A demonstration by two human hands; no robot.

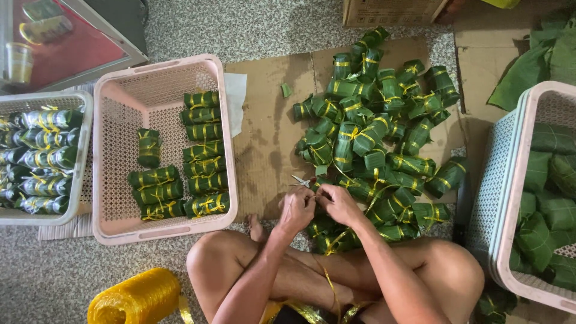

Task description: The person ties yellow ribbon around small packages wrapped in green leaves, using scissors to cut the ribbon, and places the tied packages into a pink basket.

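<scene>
Fingers of left hand point(296, 208) and right hand point(339, 203) pinched together on thin yellow plastic string point(329, 277), trailing toward lap. Small scissors point(302, 180) just beyond left hand. Heap of green leaf-wrapped, yellow-tied bundles point(372, 138) ahead, nearer right hand.

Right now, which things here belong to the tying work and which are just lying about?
In use: left hand, right hand, leaf parcels, yellow string spool, scissors, pink basket.
Lying about: cardboard box, loose leaves, cup.

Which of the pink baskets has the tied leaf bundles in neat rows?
The pink basket left of the cardboard; the one at the right edge holds untied, flat-folded leaf parcels.
</scene>
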